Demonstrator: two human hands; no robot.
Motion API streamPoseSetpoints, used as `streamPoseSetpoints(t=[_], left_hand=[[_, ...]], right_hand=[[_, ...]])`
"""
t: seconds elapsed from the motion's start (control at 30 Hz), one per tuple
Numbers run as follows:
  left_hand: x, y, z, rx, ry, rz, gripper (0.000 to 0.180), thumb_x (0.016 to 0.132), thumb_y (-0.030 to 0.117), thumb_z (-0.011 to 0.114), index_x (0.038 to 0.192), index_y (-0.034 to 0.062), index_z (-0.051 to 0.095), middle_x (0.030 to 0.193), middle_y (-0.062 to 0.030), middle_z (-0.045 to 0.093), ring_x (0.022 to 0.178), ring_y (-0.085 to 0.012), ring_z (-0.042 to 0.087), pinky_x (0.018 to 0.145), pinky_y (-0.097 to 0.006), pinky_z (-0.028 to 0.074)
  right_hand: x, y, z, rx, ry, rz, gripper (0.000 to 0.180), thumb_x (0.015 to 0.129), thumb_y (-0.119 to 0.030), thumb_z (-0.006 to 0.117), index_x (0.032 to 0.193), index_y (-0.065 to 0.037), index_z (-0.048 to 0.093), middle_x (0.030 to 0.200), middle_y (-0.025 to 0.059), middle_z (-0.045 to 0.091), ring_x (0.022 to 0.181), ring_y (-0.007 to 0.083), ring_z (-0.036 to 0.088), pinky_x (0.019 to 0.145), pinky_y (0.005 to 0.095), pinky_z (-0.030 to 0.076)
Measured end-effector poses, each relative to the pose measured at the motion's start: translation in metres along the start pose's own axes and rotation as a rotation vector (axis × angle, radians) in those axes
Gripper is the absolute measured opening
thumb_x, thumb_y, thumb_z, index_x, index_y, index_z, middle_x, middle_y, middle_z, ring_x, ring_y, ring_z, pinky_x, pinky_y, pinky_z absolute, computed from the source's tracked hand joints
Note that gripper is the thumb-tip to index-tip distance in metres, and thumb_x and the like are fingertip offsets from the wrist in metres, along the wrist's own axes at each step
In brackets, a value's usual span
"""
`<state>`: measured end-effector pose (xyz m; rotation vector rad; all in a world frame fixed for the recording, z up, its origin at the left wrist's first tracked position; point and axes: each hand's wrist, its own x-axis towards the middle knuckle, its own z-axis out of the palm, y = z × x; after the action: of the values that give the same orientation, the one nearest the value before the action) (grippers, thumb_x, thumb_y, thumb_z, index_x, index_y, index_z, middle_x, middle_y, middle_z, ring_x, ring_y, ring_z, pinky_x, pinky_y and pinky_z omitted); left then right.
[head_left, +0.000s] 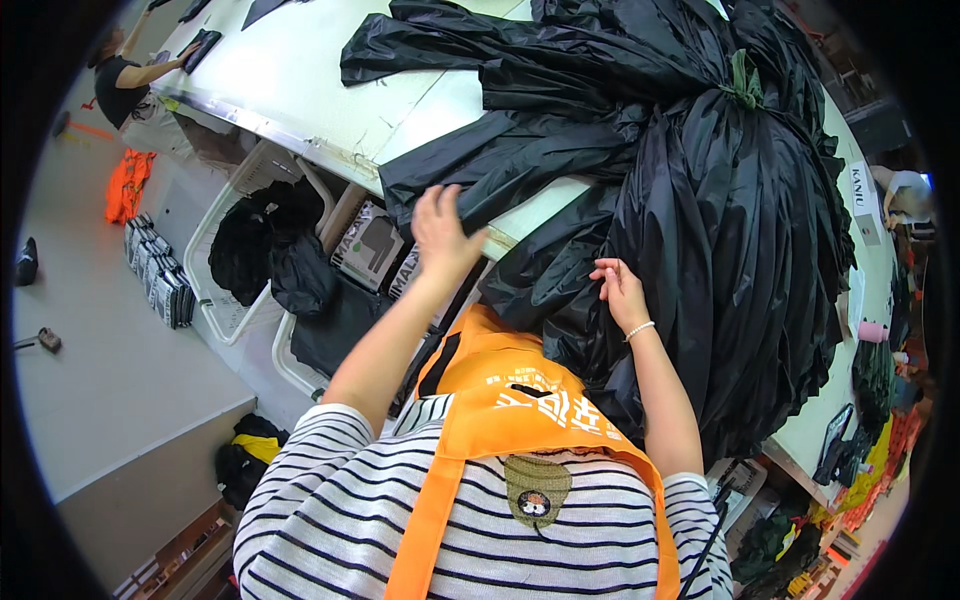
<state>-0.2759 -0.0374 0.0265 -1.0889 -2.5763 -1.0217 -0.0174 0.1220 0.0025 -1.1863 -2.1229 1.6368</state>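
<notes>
A big bundle of thin, shiny black fabric [720,230] lies over the white table and hangs down its near edge. A green strip [742,85] is tied around the gathered pieces at the upper right. My left hand [442,235], fingers spread, is at the end of a loose black panel [500,155] that reaches left from the bundle. Lower and to the right, my right hand [622,292] has its fingers closed on a fold of the black fabric near my apron; the fingertips are partly hidden.
Under the table's left edge stand a white basket [215,300] holding dark cloth and a printed box [370,240]. Stacked packages [158,270] and an orange garment [128,185] rest on the floor. Another person [135,80] handles a dark packet at the far left. A pink spool [872,332] stands right.
</notes>
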Motion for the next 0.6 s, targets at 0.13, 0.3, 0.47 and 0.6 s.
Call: streamPoseSetpoints(t=[0.13, 0.3, 0.47, 0.6], left_hand=[[0.013, -0.05, 0.011, -0.1, -0.156, 0.157, 0.024, 0.071, 0.021, 0.075, 0.085, 0.0039, 0.067, 0.093, -0.011, 0.064, 0.091, -0.0294, 0.059, 0.078, -0.037, 0.047], [0.011, 0.061, -0.049, -0.506, -0.24, 0.237, 0.022, 0.07, 0.016, 0.077, 0.079, 0.0009, 0.065, 0.076, -0.0141, 0.063, 0.073, -0.0309, 0.06, 0.065, -0.035, 0.048], [0.031, 0.077, -0.073, -0.651, -0.253, 0.421, 0.039, 0.062, 0.014, 0.08, 0.097, 0.0036, 0.065, 0.108, -0.0108, 0.063, 0.105, -0.0277, 0.057, 0.091, -0.034, 0.043], [0.024, 0.056, -0.053, -0.784, -0.438, 0.157, 0.041, 0.068, -0.008, 0.067, 0.107, 0.0036, 0.064, 0.115, -0.0096, 0.06, 0.11, -0.0238, 0.056, 0.093, -0.032, 0.043]], right_hand=[[0.02, 0.001, 0.011, -0.126, 0.072, -0.105, 0.019, 0.094, -0.009, 0.046, 0.105, 0.0, 0.059, 0.088, 0.0105, 0.067, 0.078, 0.0195, 0.066, 0.071, 0.0275, 0.05], [-0.012, -0.146, 0.041, -0.104, 0.125, -0.49, 0.039, 0.076, 0.001, 0.068, 0.114, -0.009, 0.062, 0.095, 0.0066, 0.06, 0.074, 0.017, 0.061, 0.066, 0.0257, 0.049], [-0.009, -0.139, 0.012, 0.006, 0.263, -0.462, 0.012, 0.078, 0.003, 0.067, 0.089, 0.001, 0.062, 0.068, -0.0003, 0.05, 0.06, 0.0063, 0.047, 0.054, 0.0202, 0.037], [-0.031, -0.14, -0.015, 0.29, 0.316, -0.258, 0.009, 0.082, 0.0, 0.067, 0.078, -0.002, 0.059, 0.062, -0.0108, 0.044, 0.057, -0.0006, 0.034, 0.053, 0.0166, 0.029]])
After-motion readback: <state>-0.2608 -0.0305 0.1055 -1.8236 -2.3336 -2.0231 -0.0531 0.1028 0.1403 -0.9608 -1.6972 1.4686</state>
